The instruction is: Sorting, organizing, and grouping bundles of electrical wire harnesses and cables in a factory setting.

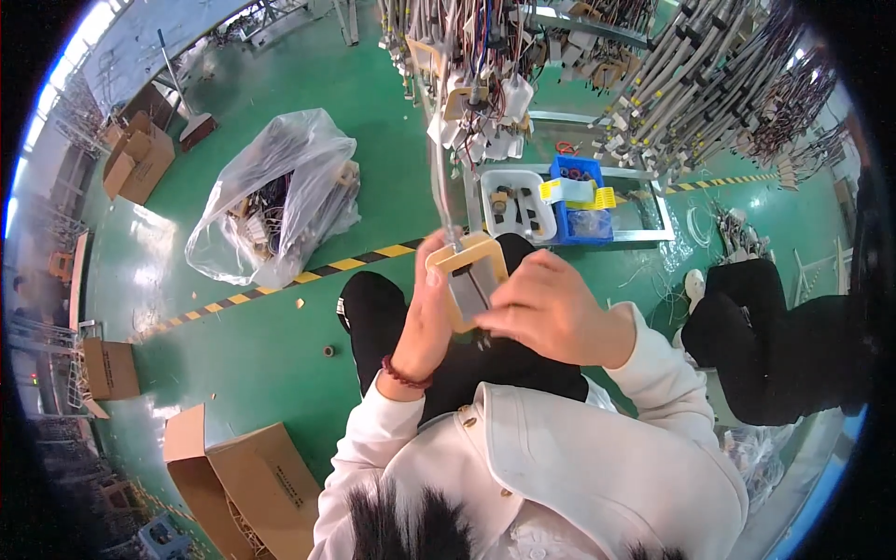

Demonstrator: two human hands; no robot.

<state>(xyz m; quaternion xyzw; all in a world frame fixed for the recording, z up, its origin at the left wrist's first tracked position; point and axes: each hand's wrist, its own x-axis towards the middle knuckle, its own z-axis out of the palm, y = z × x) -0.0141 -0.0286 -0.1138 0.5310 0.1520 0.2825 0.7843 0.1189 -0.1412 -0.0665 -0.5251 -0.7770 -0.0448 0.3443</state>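
A rectangular part with a yellowish frame and a grey middle (466,287) is held upright over my lap. My left hand (425,317) is closed round its left side, thumb along the frame. From its top edge a grey sheathed cable (441,177) runs up to the hanging bundle of wires. My right hand (553,313) is at the right side of the part, fingers curled and pressed together by its lower right edge. Slight blur and the fingers themselves hide whatever is between them. A dark strip crosses the grey middle.
Hanging wire harnesses (700,93) crowd the far right. Beyond my knees stand a white tray (489,182) and a blue bin (599,229) with small parts. A clear plastic bag (317,149) and an open cardboard box (261,476) are at left. Another person's dark-clothed leg (747,345) is at right.
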